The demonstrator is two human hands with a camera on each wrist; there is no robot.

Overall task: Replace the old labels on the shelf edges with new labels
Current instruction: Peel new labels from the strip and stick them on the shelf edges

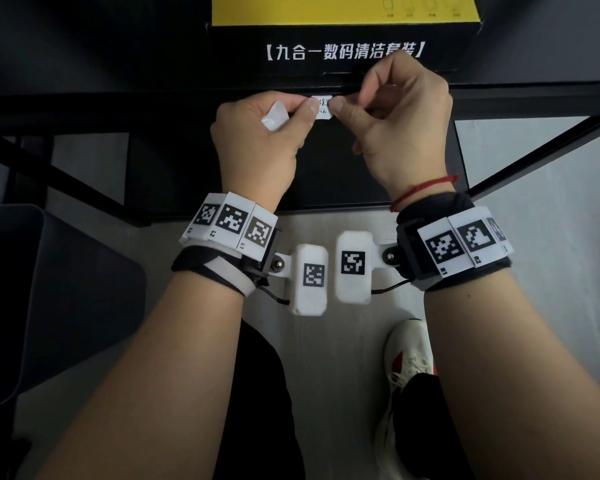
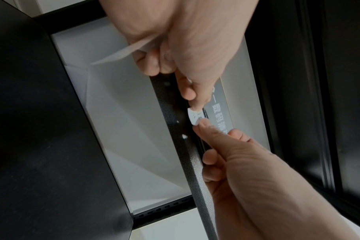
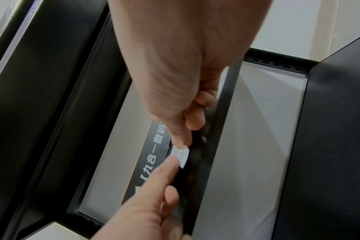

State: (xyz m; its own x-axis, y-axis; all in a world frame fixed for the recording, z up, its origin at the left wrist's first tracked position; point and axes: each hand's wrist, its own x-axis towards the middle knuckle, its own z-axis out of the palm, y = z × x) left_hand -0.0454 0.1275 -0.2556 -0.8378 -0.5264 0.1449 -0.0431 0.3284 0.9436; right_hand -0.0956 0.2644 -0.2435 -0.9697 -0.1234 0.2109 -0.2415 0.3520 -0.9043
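Pinching from both sides, the left hand and the right hand are meeting at a small white label on the front of the black shelf edge, directly ahead of the wrists; each thumb and forefinger is closing on one short end of the label, so both hands are clamped on it and almost touching each other; the label's long axis is running along the shelf edge, left to right, and neither hand is sitting nearer than the other. Judging by the lifted corners, the label is being pressed down or peeled, and I cannot tell which; either way the coming move is turning on keeping the label's long axis parallel to the rail. Just above it a black box with white printed characters is sitting on the shelf. The head view is showing handwriting on the label's face and a second white scrap tucked in the left hand; the wrist views are showing instead that the label is bowing away from the metal, its lower corner curling free.
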